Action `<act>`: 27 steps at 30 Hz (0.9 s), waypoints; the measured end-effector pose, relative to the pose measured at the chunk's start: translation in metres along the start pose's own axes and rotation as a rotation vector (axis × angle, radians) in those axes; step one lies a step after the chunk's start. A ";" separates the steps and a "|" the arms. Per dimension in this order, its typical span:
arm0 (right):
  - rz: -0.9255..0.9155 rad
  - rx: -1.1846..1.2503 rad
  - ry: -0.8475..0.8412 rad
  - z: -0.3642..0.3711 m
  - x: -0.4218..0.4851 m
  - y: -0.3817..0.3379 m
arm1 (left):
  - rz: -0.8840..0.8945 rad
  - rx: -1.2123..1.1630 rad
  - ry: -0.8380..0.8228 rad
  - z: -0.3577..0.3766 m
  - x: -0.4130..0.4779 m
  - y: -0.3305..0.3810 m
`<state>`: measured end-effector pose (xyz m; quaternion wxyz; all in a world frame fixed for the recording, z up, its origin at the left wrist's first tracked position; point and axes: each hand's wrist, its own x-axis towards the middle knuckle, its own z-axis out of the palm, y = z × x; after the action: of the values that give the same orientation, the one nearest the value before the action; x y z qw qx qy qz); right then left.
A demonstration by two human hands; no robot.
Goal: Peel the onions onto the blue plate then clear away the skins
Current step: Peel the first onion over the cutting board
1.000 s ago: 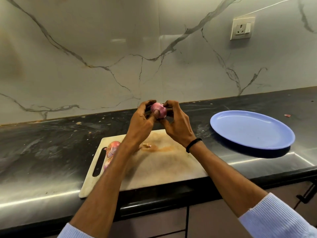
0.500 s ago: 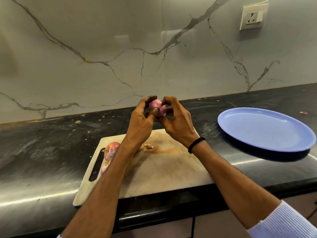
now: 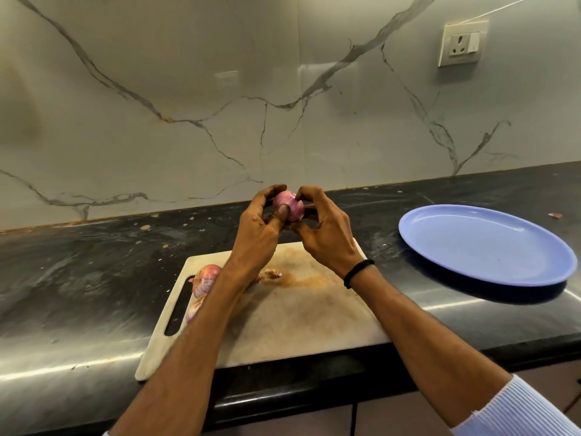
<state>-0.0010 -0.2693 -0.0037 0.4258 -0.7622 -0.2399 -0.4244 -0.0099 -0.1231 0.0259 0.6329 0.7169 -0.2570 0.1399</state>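
Note:
A small pink onion (image 3: 290,205) is held in the air above the far edge of the pale cutting board (image 3: 301,322). My left hand (image 3: 256,234) grips it from the left, the thumb pressed on its front. My right hand (image 3: 327,237) grips it from the right, fingers curled over its top. Two unpeeled onions (image 3: 206,278) (image 3: 193,308) lie at the board's left end, partly hidden by my left forearm. A scrap of onion skin (image 3: 272,273) lies on the board under my hands. The blue plate (image 3: 484,243) sits on the counter to the right.
The black stone counter (image 3: 78,278) runs the full width, with crumbs near the marble wall. A wall socket (image 3: 462,44) is at the upper right. A small red scrap (image 3: 555,215) lies behind the plate. The counter's front edge is just below the board.
Both hands still hold the onion in the same spot; the fingers have shifted slightly on it. The view has drifted a little to the left.

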 end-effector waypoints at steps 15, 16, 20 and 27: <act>-0.039 -0.038 -0.020 0.002 0.007 0.005 | 0.031 0.002 0.049 0.000 0.002 -0.007; -0.040 -0.034 -0.019 0.002 0.008 0.004 | 0.036 -0.002 0.056 0.000 0.001 -0.006; -0.027 -0.033 -0.026 0.008 0.006 -0.004 | 0.015 -0.026 0.075 -0.003 -0.004 -0.006; -0.016 -0.068 -0.044 0.011 0.001 -0.008 | -0.013 -0.016 0.068 -0.008 -0.007 -0.009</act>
<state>-0.0011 -0.2559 -0.0020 0.3909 -0.7835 -0.2407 -0.4188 -0.0102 -0.1134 0.0160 0.6477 0.7083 -0.2318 0.1580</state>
